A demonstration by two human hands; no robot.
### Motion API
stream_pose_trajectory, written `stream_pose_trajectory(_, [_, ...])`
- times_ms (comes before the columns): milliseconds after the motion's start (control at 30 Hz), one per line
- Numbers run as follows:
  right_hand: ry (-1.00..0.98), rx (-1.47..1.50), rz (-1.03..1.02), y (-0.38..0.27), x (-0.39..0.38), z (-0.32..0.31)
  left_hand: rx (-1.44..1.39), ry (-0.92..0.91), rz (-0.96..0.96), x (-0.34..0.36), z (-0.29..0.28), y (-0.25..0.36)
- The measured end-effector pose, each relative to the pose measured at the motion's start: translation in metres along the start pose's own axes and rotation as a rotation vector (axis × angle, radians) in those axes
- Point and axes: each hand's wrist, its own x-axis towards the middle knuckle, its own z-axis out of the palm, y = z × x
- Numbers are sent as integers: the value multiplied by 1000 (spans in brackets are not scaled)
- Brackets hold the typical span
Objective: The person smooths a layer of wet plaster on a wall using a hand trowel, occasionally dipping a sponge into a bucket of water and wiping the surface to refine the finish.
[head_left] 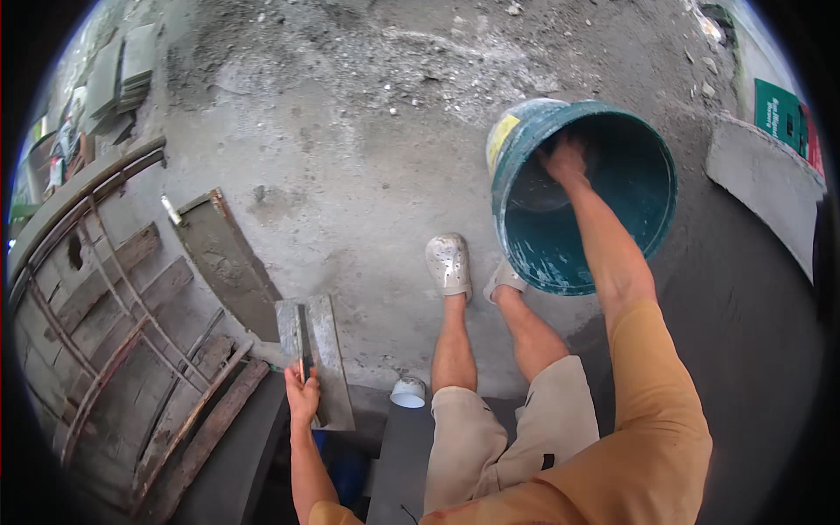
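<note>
My left hand point(303, 395) is closed around the thin handle of a flat rectangular trowel point(331, 359), low on the left. The trowel's grey metal face looks smeared. On the right, my right arm reaches into a large teal bucket point(588, 254), whose inner wall is streaked with whitish residue. Deep in its mouth, my right hand point(565, 162) is in shadow, and its fingers are too unclear to read. White and yellow show on the bucket's outer side. Between both hands are my feet in pale clogs point(449, 264).
A mortar-smeared board point(226, 254) lies left, beside bent rusty metal bars point(131, 302) and wooden planks point(210, 420). A small white container point(408, 392) sits near my legs. Stacked tiles point(122, 74) stand far left; rubble point(420, 74) covers the far ground. A concrete ledge point(761, 179) is right.
</note>
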Motion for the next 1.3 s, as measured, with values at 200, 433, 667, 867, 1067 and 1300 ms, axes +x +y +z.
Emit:
stream_pose_trajectory(200, [78,16,-30,-25,1,47,548,44,-52,-30,-5,-87])
stream_pose_trajectory(433, [-261,793,20,-5,-43,2,611,-26,-28,-63,-33,-98])
stream_pose_trajectory(667, [-598,2190,-3,24,-206,-137,315,-144,38,-76,-89,-2])
stream_pose_trajectory(867, [-731,2623,-403,41,-363,-360,438,-271,360,-103,-111,147])
stream_pose_trajectory(1067, [-403,2830,-588,-23,-387,-431,816,-157,836,-73,-135,229])
stream_pose_trajectory(1300, [-289,3117,-922,41,-471,-450,929,-311,873,-262,-82,332])
